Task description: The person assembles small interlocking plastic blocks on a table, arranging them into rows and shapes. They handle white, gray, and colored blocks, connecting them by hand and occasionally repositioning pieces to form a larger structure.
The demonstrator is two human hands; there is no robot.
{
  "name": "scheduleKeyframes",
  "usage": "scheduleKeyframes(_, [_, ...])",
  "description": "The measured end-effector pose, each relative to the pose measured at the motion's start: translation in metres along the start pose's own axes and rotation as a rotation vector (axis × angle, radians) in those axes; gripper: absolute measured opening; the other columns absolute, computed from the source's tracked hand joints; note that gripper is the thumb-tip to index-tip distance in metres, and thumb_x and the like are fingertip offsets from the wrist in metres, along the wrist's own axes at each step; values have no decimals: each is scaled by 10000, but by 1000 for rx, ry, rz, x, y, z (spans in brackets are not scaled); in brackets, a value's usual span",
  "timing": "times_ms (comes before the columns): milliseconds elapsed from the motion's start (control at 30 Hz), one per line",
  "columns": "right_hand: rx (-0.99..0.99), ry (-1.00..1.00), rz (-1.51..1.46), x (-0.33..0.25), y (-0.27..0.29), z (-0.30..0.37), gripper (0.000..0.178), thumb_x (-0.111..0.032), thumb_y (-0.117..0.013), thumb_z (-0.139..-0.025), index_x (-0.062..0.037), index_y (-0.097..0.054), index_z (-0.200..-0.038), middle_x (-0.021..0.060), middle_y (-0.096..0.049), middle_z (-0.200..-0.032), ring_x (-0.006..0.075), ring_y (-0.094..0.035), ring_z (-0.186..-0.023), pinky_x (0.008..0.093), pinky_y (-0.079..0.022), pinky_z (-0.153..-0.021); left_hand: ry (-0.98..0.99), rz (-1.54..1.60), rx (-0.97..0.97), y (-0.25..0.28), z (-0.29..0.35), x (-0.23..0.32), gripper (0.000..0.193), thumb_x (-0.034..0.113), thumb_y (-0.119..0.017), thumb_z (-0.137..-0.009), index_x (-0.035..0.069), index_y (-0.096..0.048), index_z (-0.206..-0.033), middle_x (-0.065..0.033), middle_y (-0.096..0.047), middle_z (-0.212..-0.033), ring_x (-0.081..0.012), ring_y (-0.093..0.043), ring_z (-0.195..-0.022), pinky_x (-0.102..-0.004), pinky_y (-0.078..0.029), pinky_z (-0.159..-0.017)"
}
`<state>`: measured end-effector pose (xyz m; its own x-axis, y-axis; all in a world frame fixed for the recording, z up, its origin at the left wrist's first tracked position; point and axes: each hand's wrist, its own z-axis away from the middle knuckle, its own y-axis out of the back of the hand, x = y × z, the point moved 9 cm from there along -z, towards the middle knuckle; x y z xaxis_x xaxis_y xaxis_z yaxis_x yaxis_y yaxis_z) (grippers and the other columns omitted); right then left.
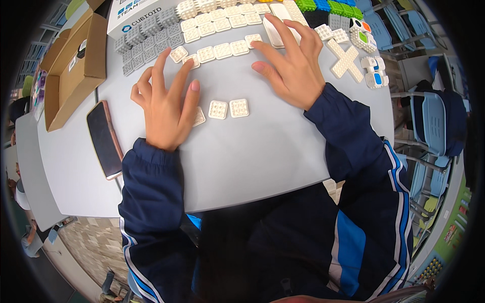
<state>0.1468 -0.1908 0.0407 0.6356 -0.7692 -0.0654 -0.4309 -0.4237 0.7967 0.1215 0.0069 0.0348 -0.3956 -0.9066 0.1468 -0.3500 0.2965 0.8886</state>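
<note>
A row of white square building tiles (222, 51) lies across the grey table in front of me. With its fingers spread, my left hand (169, 108) is over the row's left end. Its index fingertip rests at a white tile (193, 62), and another tile (178, 54) lies tilted beside that finger. My right hand (297, 70) is open at the other end, thumb and fingers apart, one fingertip at the end tile (252, 39). Closer to me lie two studded white tiles (217, 109), (239, 107) and a third tile (200, 117), partly hidden by my left thumb.
Grey blocks (151, 43) and more white tiles (212, 24) stand in rows behind. A white X-shaped piece (345, 60) and a small wheeled block (374, 72) lie at right. A phone (104, 139), an opened cardboard box (76, 65) and a white box (134, 15) are at left.
</note>
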Motion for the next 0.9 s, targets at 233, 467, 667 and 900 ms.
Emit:
scheduleKeyframes(233, [39, 6, 46, 8, -6, -8, 318, -403, -660, -917, -113, -710, -1040, 150, -455, -1460, 319, -340, -1331, 559, -224, -1079, 30, -27, -18, -8, -12, -2, 346, 310, -519, -994, 169, -665, -1275, -97, -405, -1525, -337, -329, -1303, -477, -146, -1121])
scheduleKeyframes(467, [64, -19, 55, 13, -7, -8, 337, -419, -649, -924, -109, -706, -1043, 150, -459, -1444, 332, -352, -1302, 572, -231, -1068, 43, -4, -43, -15, -15, -7, 399, 373, -448, -1034, 184, -637, -1330, -93, -385, -1545, -327, -299, -1328, -464, -119, -1142])
scheduleKeyframes(667, [52, -37, 56, 16, -11, -8, 359, -436, -646, -924, -105, -701, -1051, 155, -438, -1452, 345, -348, -1294, 585, -231, -1059, 64, 56, -87, -21, -14, -10, 465, 425, -377, -1049, 193, -593, -1389, -120, -342, -1570, -348, -269, -1343, -472, -101, -1151])
scheduleKeyframes(900, [76, -33, 39, 17, -9, -10, 350, -426, -668, -906, -107, -702, -1048, 150, -440, -1457, 340, -352, -1294, 566, -243, -1045, 82, 85, -90, -24, -15, -12, 473, 428, -385, -1043, 199, -567, -1415, -126, -320, -1583, -358, -257, -1354, -482, -91, -1155])
